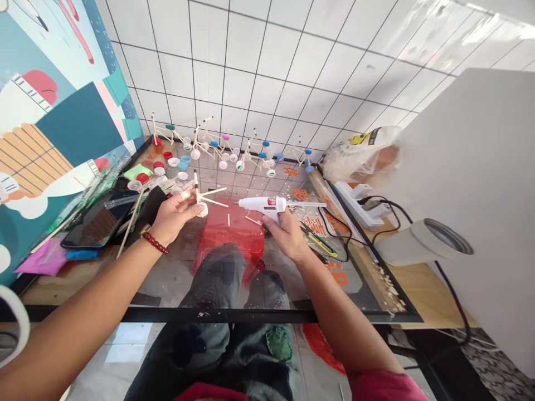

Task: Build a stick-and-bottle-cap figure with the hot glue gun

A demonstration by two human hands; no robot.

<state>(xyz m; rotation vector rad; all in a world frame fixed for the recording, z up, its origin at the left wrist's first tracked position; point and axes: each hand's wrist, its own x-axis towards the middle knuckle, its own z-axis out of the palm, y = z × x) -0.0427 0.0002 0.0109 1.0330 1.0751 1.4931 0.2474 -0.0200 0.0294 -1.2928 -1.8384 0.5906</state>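
While the left hand (pixel 173 217) is pinching one stick frame (pixel 199 197) over the glass table (pixel 159 287), the right hand (pixel 288 231) is gripping one glue gun (pixel 261 205), nozzle (pixel 236 204) standing apart. Frame is showing one black-tipped upright (pixel 196 179), one white cap (pixel 203 210), two splayed sticks (pixel 215 192); coloured cap seemingly lacking, so assembly is looking partial. About six similar frames (pixel 262 155), overlapping, are apparently standing finished behind

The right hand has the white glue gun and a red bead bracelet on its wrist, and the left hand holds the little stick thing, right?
Not quite. The head view shows the red bead bracelet on the left hand's wrist. That hand holds the little stick thing, and the right hand has the white glue gun.
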